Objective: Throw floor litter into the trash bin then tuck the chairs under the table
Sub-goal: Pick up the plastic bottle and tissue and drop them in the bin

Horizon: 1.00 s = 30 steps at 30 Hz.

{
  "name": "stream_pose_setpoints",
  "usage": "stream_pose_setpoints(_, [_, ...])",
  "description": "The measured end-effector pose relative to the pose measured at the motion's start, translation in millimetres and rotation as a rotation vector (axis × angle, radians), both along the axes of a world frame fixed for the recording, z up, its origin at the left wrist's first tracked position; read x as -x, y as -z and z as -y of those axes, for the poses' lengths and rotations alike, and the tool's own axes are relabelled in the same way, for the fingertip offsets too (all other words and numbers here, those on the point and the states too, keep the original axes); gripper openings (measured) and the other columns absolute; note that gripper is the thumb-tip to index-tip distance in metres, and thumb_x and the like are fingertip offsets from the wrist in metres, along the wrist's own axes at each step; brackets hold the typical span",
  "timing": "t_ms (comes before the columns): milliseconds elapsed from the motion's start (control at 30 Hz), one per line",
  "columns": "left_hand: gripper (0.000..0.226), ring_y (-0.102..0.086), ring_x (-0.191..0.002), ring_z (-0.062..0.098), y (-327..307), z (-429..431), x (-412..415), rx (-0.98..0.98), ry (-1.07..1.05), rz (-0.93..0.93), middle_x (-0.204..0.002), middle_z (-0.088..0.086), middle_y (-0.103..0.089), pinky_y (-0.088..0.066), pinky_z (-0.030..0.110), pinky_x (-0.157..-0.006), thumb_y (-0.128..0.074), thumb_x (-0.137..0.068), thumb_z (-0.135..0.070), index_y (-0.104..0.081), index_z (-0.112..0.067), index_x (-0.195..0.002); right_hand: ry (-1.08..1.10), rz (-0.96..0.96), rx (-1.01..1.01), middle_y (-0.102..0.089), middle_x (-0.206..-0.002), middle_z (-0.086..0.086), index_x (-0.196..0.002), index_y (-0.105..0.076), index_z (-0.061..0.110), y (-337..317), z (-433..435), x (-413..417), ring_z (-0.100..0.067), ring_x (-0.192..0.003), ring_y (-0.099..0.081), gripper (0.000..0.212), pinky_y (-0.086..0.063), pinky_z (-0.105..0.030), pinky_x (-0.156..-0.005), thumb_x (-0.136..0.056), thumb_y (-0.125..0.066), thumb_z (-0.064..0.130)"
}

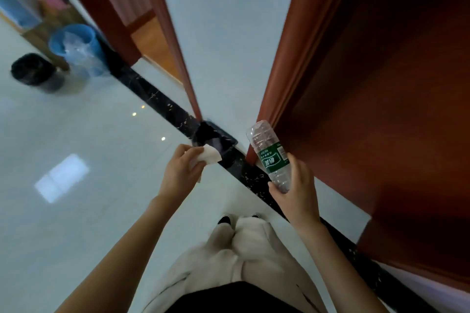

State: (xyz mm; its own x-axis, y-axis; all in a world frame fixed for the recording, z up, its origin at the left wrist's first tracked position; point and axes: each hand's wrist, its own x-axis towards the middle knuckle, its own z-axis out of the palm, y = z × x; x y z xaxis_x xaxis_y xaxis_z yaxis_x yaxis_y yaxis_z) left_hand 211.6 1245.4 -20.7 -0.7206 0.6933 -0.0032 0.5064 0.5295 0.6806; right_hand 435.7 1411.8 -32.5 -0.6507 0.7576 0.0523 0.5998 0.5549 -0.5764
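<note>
Head view: beige trousers (244,244), dark shoe tips (224,220) on glossy pale floor (84,211). Left hand (181,170) pinches crumpled white tissue (211,156) between thumb and fingers. Right hand (298,188) wraps around one end of clear green-labelled bottle (270,157), tilted. Small black bin (216,138) just beyond tissue, at wall foot. Far left, blurred: another black bin (35,72) beside blue bin (76,43).

clear ribbed plastic bottle (270,157), glossy label; soft white tissue (210,156), probably paper; glossy floor tiles (84,140); reddish wood door frame (292,40).
</note>
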Motion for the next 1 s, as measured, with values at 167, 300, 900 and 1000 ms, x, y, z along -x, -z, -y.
stream_pose_setpoints(167, [0.026,-0.057,-0.081,0.013,-6.7,-0.2,5.0,-0.036,-0.134,0.011,-0.100,-0.002,-0.055,-0.037,0.004,-0.070,-0.071,-0.084,-0.008,-0.067,-0.010,-0.109,-0.208,0.007,-0.057,-0.049,-0.130,-0.014,-0.144,-0.035,0.013,5.6,-17.6,43.5,-0.029,-0.109,-0.049,0.080,-0.055,-0.041,-0.081,-0.076,-0.077,0.023])
stream_pose_setpoints(300, [0.024,-0.056,-0.075,0.010,-3.7,-3.5,29.6,-0.044,-0.138,-0.016,-0.097,-0.004,-0.054,-0.036,0.002,-0.068,-0.072,-0.083,-0.009,-0.068,-0.010,-0.107,-0.275,0.034,-0.123,-0.052,-0.125,-0.013,-0.141,-0.039,0.012,7.7,-29.2,77.9,-0.027,-0.101,-0.049,0.080,-0.053,-0.039,-0.079,-0.073,-0.080,0.023])
stream_pose_setpoints(900, [0.027,-0.049,-0.069,0.009,31.4,-29.5,314.3,0.071,0.532,-0.033,-0.106,0.001,-0.053,-0.037,0.004,-0.062,-0.065,-0.089,-0.010,-0.064,-0.010,-0.116,0.244,0.148,-0.027,-0.051,-0.123,-0.017,-0.140,-0.043,0.008,57.7,52.1,268.8,-0.031,-0.104,-0.048,0.076,-0.050,-0.043,-0.083,-0.073,-0.079,0.019])
stream_pose_setpoints(1000, [0.028,-0.046,-0.064,0.006,45.6,-32.4,347.1,0.116,0.618,-0.028,-0.107,0.001,-0.053,-0.033,0.003,-0.062,-0.064,-0.089,-0.011,-0.063,-0.011,-0.117,0.303,0.144,0.011,-0.050,-0.124,-0.018,-0.141,-0.042,0.007,67.3,65.1,295.5,-0.032,-0.107,-0.047,0.076,-0.052,-0.045,-0.084,-0.075,-0.078,0.019])
